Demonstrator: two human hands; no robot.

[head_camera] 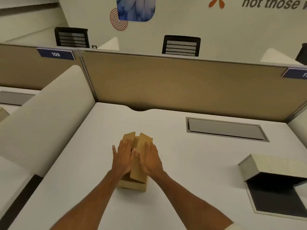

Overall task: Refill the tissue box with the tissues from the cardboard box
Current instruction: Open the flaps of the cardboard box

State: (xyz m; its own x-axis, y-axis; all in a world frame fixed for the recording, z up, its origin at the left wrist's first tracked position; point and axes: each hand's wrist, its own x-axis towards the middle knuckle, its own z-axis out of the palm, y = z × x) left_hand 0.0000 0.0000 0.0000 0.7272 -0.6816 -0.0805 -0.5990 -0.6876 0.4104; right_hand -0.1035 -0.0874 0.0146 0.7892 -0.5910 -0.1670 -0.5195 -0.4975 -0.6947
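A small brown cardboard box [132, 185] stands on the white desk in front of me, its two long top flaps partly raised. My left hand [123, 159] lies flat on the left flap, fingers straight. My right hand [150, 161] presses flat on the right flap [142, 143]. Neither hand grips anything. A dark gap shows between the flaps; the tissues inside are hidden. The tissue box [272, 181] lies open at the right edge of the desk, a pale cover tilted up over a dark interior.
A tan partition panel [182, 83] walls off the back of the desk. A recessed grey cable tray [226, 129] sits at the back right. A cream side divider [43, 117] rises on the left. Black chairs stand beyond the partition.
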